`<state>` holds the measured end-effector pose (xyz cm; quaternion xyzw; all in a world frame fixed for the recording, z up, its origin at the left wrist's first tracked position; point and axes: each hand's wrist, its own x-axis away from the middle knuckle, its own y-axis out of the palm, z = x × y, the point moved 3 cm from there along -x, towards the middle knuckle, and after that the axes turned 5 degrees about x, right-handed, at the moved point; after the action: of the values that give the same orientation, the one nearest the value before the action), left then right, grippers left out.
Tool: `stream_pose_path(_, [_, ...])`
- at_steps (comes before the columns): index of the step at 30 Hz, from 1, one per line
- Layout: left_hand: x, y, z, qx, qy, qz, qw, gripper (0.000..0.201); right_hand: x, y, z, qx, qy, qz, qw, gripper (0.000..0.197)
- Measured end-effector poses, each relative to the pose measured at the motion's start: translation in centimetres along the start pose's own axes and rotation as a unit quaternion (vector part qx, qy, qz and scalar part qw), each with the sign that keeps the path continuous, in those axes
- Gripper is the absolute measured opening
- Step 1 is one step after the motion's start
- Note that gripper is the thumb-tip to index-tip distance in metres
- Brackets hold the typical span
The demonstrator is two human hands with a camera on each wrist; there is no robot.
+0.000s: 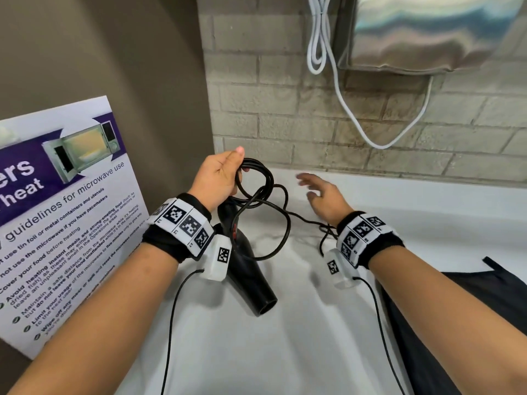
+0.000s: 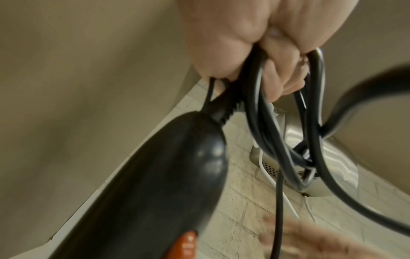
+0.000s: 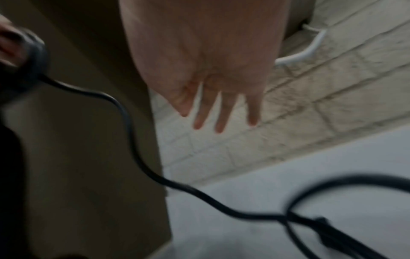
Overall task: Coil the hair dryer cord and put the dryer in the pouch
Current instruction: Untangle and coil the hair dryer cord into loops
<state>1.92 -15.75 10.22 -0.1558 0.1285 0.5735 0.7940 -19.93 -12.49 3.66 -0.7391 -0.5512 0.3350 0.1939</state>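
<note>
The left hand (image 1: 218,178) is up above the white desk (image 1: 285,337), fingers curled tight around a few loops of the black cord (image 1: 266,195). The black hair dryer (image 1: 245,260) hangs from that cord just under the left hand — its round mouth points down at the desk. The right hand (image 1: 325,198) is beside the loops, fingers spread and holding nothing. More cord runs from the loops along the desk under the right wrist. A dark pouch (image 1: 456,303) lies on the desk, right of the dryer.
</note>
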Motion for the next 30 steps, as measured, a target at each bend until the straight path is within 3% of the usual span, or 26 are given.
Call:
stream_pose_path(2, [-0.2, 0.4, 0.1, -0.007, -0.001, 0.001, 1.000, 0.043, -0.1, 1.1, -3.1, -0.039, -0.086, -0.081, 0.992, 0.060])
stream_pose_path(3, [-0.2, 0.5, 0.1, -0.009, 0.000, 0.001, 1.000, 0.043, -0.1, 1.6, -4.1, -0.018, -0.123, -0.108, 0.986, 0.054])
stream_pose_path(6, [-0.3, 0.8, 0.2, -0.020, 0.003, -0.010, 1.000, 0.042, -0.2, 2.1, -4.9, 0.093, -0.174, -0.054, 0.979, 0.025])
stream_pose_path(8, [-0.3, 0.8, 0.3, -0.023, 0.001, -0.017, 1.000, 0.042, -0.4, 1.7, -4.2, 0.111, -0.119, 0.011, 0.987, 0.023])
stream_pose_path(11, [-0.2, 0.0, 0.3, 0.006, -0.020, -0.003, 1.000, 0.044, -1.1, -0.4, -1.4, 0.105, 0.040, 0.093, 0.989, 0.026])
stream_pose_path(14, [0.2, -1.1, 0.3, 0.030, -0.039, 0.011, 0.999, 0.045, -0.6, -2.8, 2.6, 0.179, 0.193, 0.053, 0.963, 0.033])
stream_pose_path(18, [0.4, -1.1, 0.4, 0.035, -0.038, 0.009, 0.999, 0.044, 0.6, -2.3, 3.8, 0.230, 0.241, -0.034, 0.942, 0.031])
stream_pose_path(21, [0.1, -0.4, 0.5, 0.005, -0.030, 0.005, 1.000, 0.044, 0.6, -1.3, 1.3, 0.288, 0.159, -0.031, 0.944, 0.044])
stream_pose_path(23, [-0.1, 0.1, 0.6, -0.022, -0.022, -0.001, 1.000, 0.044, 0.6, -0.7, -1.3, 0.273, 0.039, 0.001, 0.961, 0.058])
stream_pose_path(26, [-0.3, 0.6, 0.7, -0.033, -0.020, -0.016, 0.999, 0.044, 0.8, 1.5, -4.8, 0.141, -0.130, -0.062, 0.979, 0.063])
stream_pose_path(30, [-0.5, 0.7, 0.6, -0.036, -0.022, -0.027, 0.999, 0.045, 0.4, 3.9, -5.7, -0.033, -0.173, -0.134, 0.975, 0.051])
